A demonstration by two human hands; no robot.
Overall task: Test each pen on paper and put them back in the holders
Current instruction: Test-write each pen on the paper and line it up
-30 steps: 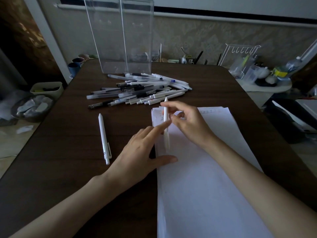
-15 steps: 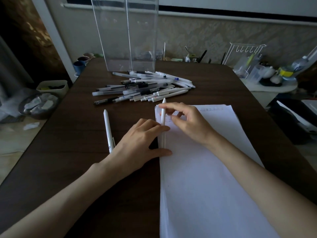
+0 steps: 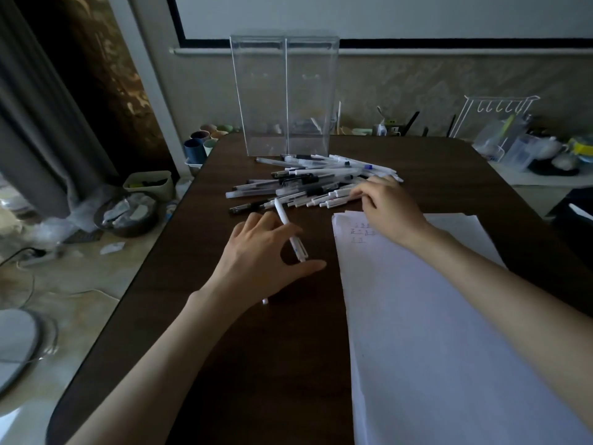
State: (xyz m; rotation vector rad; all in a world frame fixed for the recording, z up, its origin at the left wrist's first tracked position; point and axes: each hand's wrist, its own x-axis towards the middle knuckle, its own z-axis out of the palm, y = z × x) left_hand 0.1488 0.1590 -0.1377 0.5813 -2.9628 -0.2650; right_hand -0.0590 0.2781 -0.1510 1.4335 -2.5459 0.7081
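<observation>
The left hand (image 3: 261, 255) holds a white pen (image 3: 281, 213) between its fingers over the dark counter (image 3: 256, 364), beside the paper (image 3: 433, 316), while the right hand (image 3: 390, 203) rests on the pen pile (image 3: 298, 184) before the clear holders (image 3: 285, 97), its grip not discernible.

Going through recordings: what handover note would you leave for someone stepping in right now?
Left hand: holds a white pen between its fingers, just left of the paper.
A white tip shows below the left wrist, likely another pen.
Right hand: fingers on the right end of the pen pile; whether it grips one cannot be told.
Holders: clear, upright behind the pile, apparently empty.
Paper: a few test marks in its top left corner.
Done: a few pens tested, judging by the marks.
Left: test the pile, then put every pen in the holders.
</observation>
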